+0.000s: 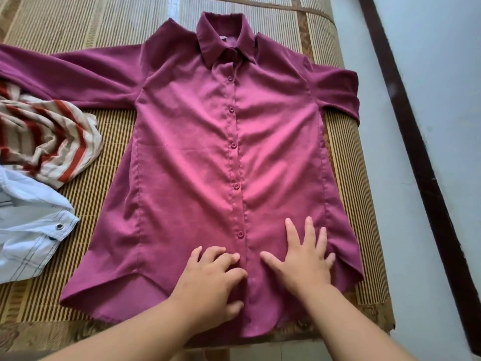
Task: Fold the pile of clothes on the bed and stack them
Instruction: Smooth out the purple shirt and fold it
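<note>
Pressing on the shirt (203, 152), you've got both hands low near its hem, either side of the placket (234, 165). Your right hand (302, 259) lies flat, fingers spread wide. Your left hand (213, 280) has its fingers bent at the placket; pinching or just resting, I can't tell. The shirt lies buttoned, face up on the mat (109, 152), with its collar (223, 35) far from you. A striped cloth (49, 136) and a white garment (28, 230) sit crumpled on your left.

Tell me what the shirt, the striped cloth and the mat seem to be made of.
Shirt: thin woven fabric, likely a synthetic or blend; soft sheen, fine creases.
Striped cloth: soft matte knit or cotton, by its loose crumpling; unsure.
Mat: woven bamboo or reed slats, seen as fine parallel strips.
</note>
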Demonstrator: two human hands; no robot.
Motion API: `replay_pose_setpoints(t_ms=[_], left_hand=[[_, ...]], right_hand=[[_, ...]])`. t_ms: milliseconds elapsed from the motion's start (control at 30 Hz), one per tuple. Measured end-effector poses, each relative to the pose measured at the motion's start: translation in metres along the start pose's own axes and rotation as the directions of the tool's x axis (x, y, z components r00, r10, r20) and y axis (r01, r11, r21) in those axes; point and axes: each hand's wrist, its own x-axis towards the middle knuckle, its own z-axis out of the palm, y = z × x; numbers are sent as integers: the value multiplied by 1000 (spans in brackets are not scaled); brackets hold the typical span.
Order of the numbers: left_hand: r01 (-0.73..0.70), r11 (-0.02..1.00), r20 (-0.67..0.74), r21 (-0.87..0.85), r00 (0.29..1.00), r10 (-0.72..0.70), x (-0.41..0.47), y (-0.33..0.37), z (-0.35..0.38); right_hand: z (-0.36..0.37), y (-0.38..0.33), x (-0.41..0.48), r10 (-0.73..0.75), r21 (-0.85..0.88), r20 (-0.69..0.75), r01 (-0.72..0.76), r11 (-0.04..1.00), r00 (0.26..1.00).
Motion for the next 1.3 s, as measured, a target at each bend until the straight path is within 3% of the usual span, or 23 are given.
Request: replay_pose_setpoints(t_ms=[67, 133, 233, 300, 400, 467, 533, 633, 733, 800, 900, 1000, 1067, 1133, 1200, 1233, 1300], left_hand=[[-35, 999, -245, -34, 969, 25, 20, -12, -10], [74, 995, -319, -60, 943, -90, 55, -28, -30], [320, 945, -240, -71, 914, -328, 115, -67, -56], [425, 905, -170, 3, 893, -418, 148, -101, -65], [531, 845, -29, 65, 847, -530, 170, -139, -73], [542, 838, -41, 63, 840, -541, 180, -147, -83], [532, 847, -185, 3, 832, -522, 197, -153, -101], [511, 857, -382, -75, 779, -498, 237, -172, -125], [576, 815, -296, -56, 770, -565, 270, -200, -131], [616, 788, -250, -25, 759, -601, 284, -215, -123], [632, 774, -325, 21, 737, -593, 286, -221, -106], [623, 782, -355, -2, 731, -583, 288, -222, -101], [598, 801, -365, -12, 744, -560, 287, -220, -103], [581, 814, -374, -2, 754, -539, 286, -221, -105], [574, 819, -368, 16, 764, -529, 286, -221, -107], [570, 821, -367, 23, 769, -523, 286, -220, -107], [565, 824, -359, 35, 777, -517, 286, -222, -106]], right_hand=[[-8, -16, 10, -99, -26, -154, 96, 995, 983], [-24, -39, 33, -261, -33, -242, 261, 965, 934], [-53, -66, 86, -404, -36, -248, 408, 912, 881], [-71, -59, 127, -381, -63, -230, 377, 924, 895], [-84, -8, 166, -230, -72, -157, 221, 973, 961], [-85, 23, 171, -125, -51, -151, 118, 992, 981], [-85, 22, 169, -70, 0, -194, 71, 997, 978], [-93, -21, 184, -216, 6, -301, 228, 974, 929], [-113, -82, 221, -510, -101, -276, 503, 858, 815], [-131, -108, 258, -605, -210, -240, 568, 796, 759], [-171, -106, 322, -531, -240, -239, 480, 844, 813], [-209, -86, 370, -270, -133, -275, 241, 961, 923], [-219, -91, 377, -152, -40, -352, 148, 988, 923], [-214, -123, 372, -215, 31, -457, 257, 966, 863], [-200, -159, 362, -406, -40, -451, 436, 899, 795], [-194, -171, 361, -470, -94, -410, 476, 874, 782], [-198, -180, 375, -464, -136, -353, 446, 885, 812]])
